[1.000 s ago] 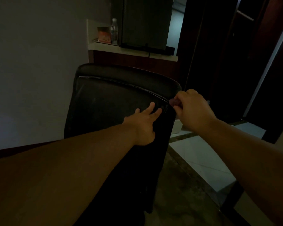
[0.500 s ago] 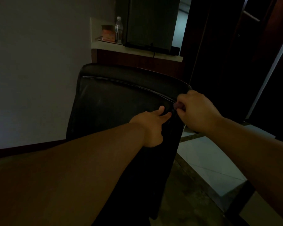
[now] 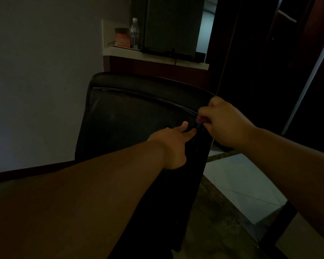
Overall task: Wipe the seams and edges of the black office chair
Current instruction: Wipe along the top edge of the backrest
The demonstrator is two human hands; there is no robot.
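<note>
The black office chair (image 3: 131, 116) shows its leather backrest to me, with a piped seam running under the top edge and down the right side. My left hand (image 3: 173, 144) lies flat on the backrest, fingers stretched toward the right seam. My right hand (image 3: 224, 122) is pinched on a small purplish thing (image 3: 201, 120) pressed against the seam at the chair's right edge. It is too dark to make out what that thing is. The seat and base are hidden below my arms.
A ledge (image 3: 157, 57) behind the chair carries a water bottle (image 3: 134, 33), an orange box (image 3: 122, 37) and a dark screen (image 3: 172, 25). A grey wall stands to the left, dark wooden door frames to the right, and pale floor tiles (image 3: 239, 182) at lower right.
My right hand has crept a little way down the seam at the chair's right edge, still pinched. My left hand has kept beside it. The view has shifted slightly.
</note>
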